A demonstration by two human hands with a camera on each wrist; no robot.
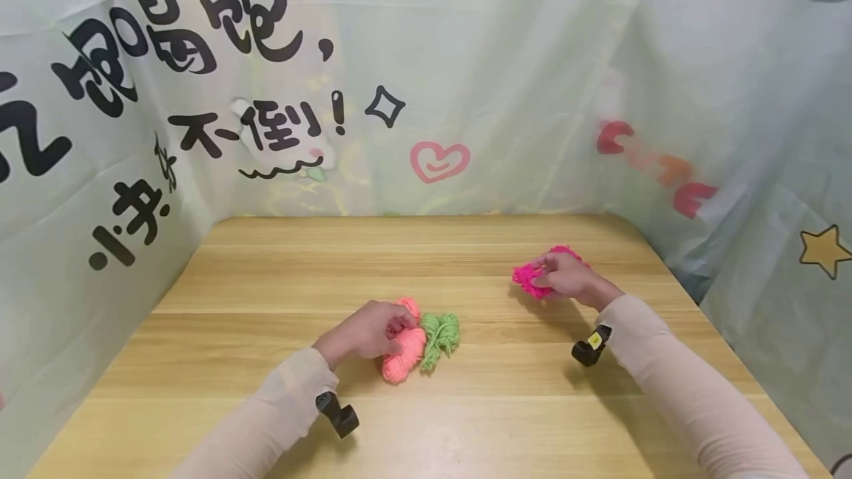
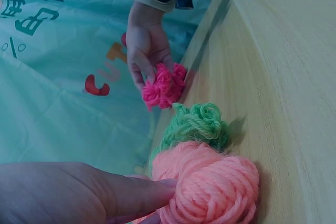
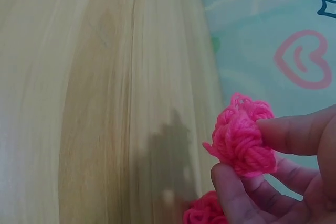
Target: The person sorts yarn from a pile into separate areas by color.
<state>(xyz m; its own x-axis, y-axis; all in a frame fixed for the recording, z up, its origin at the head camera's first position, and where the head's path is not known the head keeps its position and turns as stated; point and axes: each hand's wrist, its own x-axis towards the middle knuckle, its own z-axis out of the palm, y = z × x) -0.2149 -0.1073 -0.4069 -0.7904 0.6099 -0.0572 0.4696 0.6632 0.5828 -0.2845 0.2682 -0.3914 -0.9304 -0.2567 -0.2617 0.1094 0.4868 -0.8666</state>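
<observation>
My left hand [image 1: 374,327] pinches a bundle of salmon-pink yarn [image 1: 404,357] near the middle of the table. In the left wrist view its thumb [image 2: 131,198] presses on the wound strands of that yarn [image 2: 215,187], while the other fingers are mostly hidden. Right beside it lies a bundle of green yarn [image 1: 439,337], tied at its waist. Farther back on the right, my right hand [image 1: 566,276] grips hot-pink yarn [image 1: 527,281]. The right wrist view shows thumb and fingers around one lump of this yarn [image 3: 242,140], with more hot-pink strands [image 3: 207,211] lower down.
The wooden table [image 1: 319,265] has a printed cloth curtain [image 1: 519,80] along its back and both sides. Small black devices, one at the left wrist [image 1: 338,414] and one at the right wrist [image 1: 591,346], stick out from the sleeves.
</observation>
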